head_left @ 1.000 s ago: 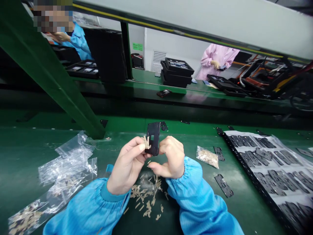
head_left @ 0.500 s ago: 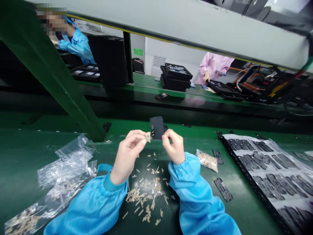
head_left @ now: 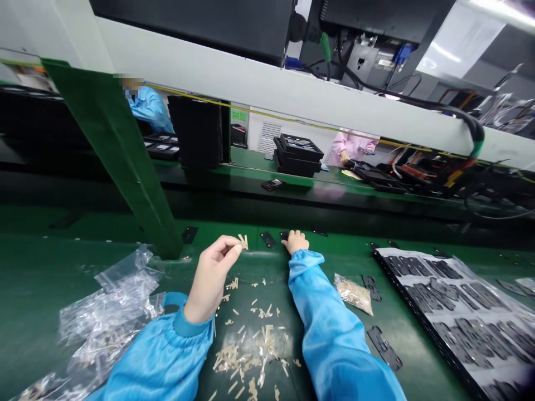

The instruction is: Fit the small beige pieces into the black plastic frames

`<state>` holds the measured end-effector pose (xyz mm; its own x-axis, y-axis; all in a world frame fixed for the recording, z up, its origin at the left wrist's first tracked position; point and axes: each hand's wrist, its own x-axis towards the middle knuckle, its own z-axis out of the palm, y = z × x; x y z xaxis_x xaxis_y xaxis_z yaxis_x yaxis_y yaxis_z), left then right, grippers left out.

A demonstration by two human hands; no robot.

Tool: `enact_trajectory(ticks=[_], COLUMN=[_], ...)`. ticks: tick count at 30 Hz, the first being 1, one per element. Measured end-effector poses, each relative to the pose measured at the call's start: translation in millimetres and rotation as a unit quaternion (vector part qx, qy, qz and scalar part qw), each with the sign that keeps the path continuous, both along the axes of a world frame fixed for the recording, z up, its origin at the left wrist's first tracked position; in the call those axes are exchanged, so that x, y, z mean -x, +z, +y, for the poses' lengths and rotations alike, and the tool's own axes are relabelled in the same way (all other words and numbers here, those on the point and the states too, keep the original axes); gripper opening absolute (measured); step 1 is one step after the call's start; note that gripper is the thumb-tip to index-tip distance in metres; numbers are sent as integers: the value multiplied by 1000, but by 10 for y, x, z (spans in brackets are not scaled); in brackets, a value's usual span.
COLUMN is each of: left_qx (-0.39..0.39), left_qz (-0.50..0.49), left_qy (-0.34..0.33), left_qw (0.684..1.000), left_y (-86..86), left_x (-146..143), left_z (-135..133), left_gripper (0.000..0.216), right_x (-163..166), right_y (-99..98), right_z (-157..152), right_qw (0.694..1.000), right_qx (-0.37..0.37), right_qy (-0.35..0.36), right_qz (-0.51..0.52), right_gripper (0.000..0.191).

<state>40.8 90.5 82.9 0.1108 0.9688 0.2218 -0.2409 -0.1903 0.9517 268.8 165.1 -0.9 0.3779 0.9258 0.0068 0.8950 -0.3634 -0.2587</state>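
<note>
My left hand [head_left: 212,273] is closed in a pinch on a few small beige strips [head_left: 243,242], which stick up from its fingertips. Farther forward, my right hand [head_left: 296,242] reaches down to the green surface with its thumb at a dark plastic plate [head_left: 284,235]; the hand hides much of that plate. Just left of it lies another black plate [head_left: 268,239] with cut-outs. Between my forearms, many loose beige strips [head_left: 228,356] are scattered over the bench.
Clear plastic bags [head_left: 108,301] pile up on the left. Right of my arm are a bag of beige pieces [head_left: 353,293] and a loose black plate [head_left: 384,348]. A tray [head_left: 422,326] holds rows of black plates. A green post [head_left: 125,167] slants at left; two people work beyond.
My right hand has moved forward and down from beside my left hand, taking the dark plate away from it. My left hand still pinches beige strips. The view has tilted up.
</note>
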Motion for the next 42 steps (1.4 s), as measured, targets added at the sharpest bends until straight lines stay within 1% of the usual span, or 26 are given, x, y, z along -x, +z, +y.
enact_trajectory(ticks=[2,4,6,8,9,11,13,15,17,19,20,22,25,29,35,42], left_qx=[2,5,9,16,21,24,17,5,-10,-32,-45,-71,-111,-159,-219,-227], left_qz=[7,16,25,38,47,74,103,126,140,148,152,157,175,219,265,304], left_qy=[-8,-21,-29,-31,-33,-47,-75,-93,-85,-56,-43,-22,0,19,51,56], left_qw=[1000,1000,999,999,998,996,992,988,986,987,986,985,978,962,938,924], left_y=[-8,-31,-68,-107,-123,-138,-129,-106,-86,-81,-82,-87,-78,-43,-32,-19], left_x=[2,-7,-31,-71,-96,-144,-179,-193,-188,-171,-162,-145,-133,-136,-125,-129], left_z=[7,16,28,35,34,18,-16,-56,-89,-109,-115,-124,-144,-175,-201,-206], left_gripper=[8,8,9,12,13,13,13,14,16,16,16,15,14,13,11,11], right_x=[-72,-100,-72,22,94,271,456,607,708,770,793,831,870,886,879,881], right_y=[28,100,216,353,418,526,604,661,705,741,756,781,799,788,761,749], right_z=[-11,-22,-50,-133,-203,-399,-629,-836,-984,-1079,-1113,-1166,-1214,-1231,-1231,-1217], right_qw=[999,997,990,978,968,943,915,887,852,829,826,836,851,851,845,844], right_qx=[1,-16,-46,-84,-107,-157,-205,-236,-293,-384,-423,-455,-446,-454,-459,-451], right_qy=[-16,-13,1,29,48,90,123,152,176,187,197,228,264,264,272,284], right_qz=[32,77,130,190,221,280,326,366,397,361,316,203,83,8,-36,-65], right_gripper=[30,31,28,20,18,23,26,27,22,11,6,1,3,5,7,10])
